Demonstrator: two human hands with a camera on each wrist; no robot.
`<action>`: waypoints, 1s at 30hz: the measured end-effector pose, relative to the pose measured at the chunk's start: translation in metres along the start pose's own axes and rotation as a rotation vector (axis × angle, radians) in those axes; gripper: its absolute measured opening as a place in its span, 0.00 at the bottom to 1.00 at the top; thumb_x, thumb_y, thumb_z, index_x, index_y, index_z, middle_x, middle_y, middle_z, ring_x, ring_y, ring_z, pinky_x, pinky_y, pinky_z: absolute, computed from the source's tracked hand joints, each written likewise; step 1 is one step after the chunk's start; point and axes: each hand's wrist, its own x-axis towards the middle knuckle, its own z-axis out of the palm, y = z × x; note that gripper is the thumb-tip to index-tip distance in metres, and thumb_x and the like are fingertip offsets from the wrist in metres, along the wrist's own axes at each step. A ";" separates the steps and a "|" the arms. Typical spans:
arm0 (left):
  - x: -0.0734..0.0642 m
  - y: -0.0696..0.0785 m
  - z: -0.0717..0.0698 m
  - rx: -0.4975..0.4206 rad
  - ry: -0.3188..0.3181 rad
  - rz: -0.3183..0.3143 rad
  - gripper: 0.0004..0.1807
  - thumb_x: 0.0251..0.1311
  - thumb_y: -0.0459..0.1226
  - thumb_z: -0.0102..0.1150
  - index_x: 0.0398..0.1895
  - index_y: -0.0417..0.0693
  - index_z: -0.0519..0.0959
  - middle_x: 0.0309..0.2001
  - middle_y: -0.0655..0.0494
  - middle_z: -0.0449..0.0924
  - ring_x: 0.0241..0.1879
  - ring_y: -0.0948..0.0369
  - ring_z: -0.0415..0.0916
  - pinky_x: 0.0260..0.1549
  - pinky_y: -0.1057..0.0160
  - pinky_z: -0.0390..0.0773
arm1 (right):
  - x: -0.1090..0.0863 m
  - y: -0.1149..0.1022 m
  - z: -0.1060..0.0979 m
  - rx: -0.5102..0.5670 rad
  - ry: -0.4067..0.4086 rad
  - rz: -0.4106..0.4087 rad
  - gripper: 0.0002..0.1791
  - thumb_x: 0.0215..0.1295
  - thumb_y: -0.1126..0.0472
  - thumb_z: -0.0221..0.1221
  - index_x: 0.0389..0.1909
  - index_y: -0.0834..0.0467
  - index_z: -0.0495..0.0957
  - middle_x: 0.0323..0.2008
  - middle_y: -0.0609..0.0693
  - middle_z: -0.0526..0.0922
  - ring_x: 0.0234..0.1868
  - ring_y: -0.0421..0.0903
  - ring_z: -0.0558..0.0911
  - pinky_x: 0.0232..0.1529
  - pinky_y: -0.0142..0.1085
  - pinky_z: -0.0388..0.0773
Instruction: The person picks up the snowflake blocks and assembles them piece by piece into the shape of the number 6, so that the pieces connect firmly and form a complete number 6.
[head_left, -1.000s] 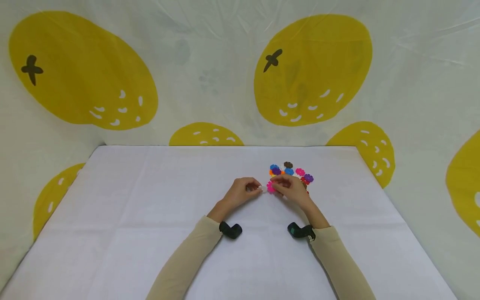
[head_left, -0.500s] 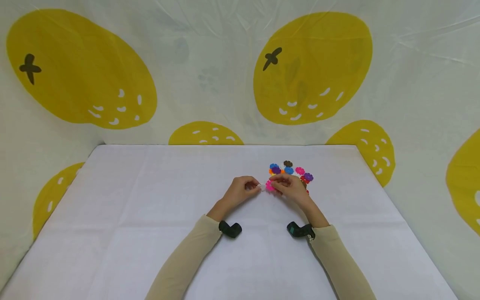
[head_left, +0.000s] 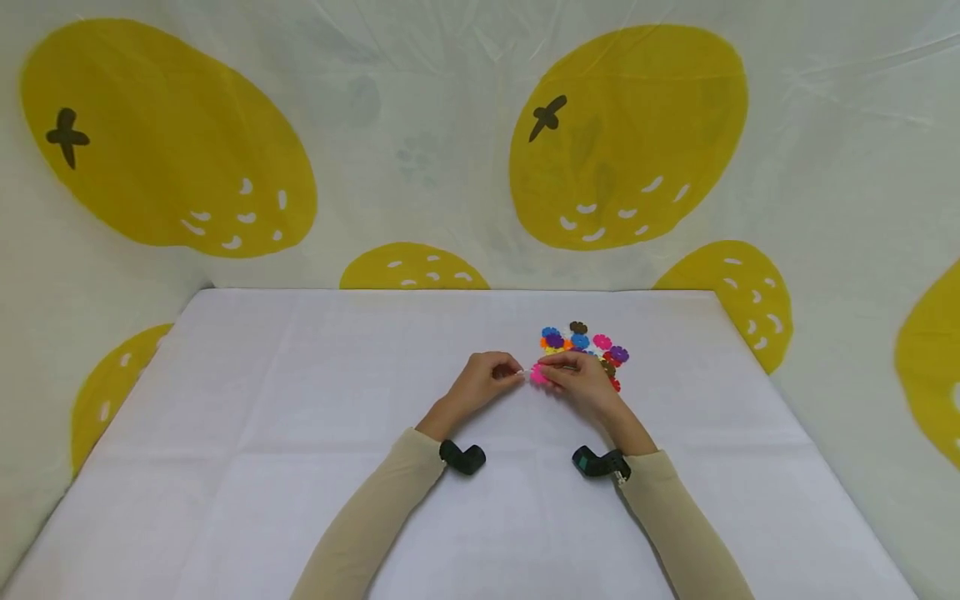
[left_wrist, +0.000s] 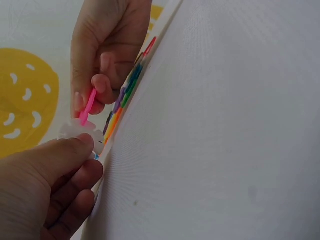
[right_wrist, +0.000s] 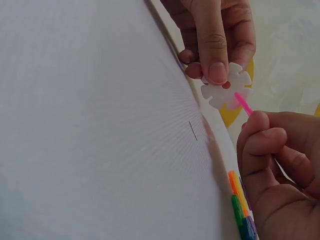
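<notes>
My left hand [head_left: 483, 379] pinches a white snowflake disc [right_wrist: 215, 96], a thin notched round piece with a small hole at its centre. Between the thumb and fingers of my right hand [head_left: 587, 381] is a pink snowflake disc [head_left: 537, 374]. Both wrist views show the pink disc edge-on, crosswise to the white one, its tip at the white disc's rim. Whether a notch has slid into a notch I cannot tell. Both hands are just above the table, facing each other, and their fingertips cover part of each disc.
Behind and beside my right hand lies a loose pile of snowflake discs [head_left: 580, 342] in blue, purple, brown, red, orange and other colours. They rest on a white-covered table [head_left: 300, 400]. A white curtain [head_left: 420, 125] with yellow fruit prints hangs behind it.
The white disc has turned from showing its face to nearly edge-on in the head view. The pink disc has come slightly closer to it. Both hands stay almost in place.
</notes>
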 end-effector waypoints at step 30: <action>0.002 -0.003 0.006 -0.053 0.029 -0.022 0.07 0.59 0.36 0.68 0.37 0.42 0.84 0.33 0.53 0.84 0.30 0.65 0.76 0.33 0.70 0.76 | 0.002 0.001 0.001 0.043 0.000 0.012 0.18 0.66 0.57 0.63 0.51 0.65 0.80 0.33 0.51 0.84 0.28 0.43 0.80 0.32 0.30 0.79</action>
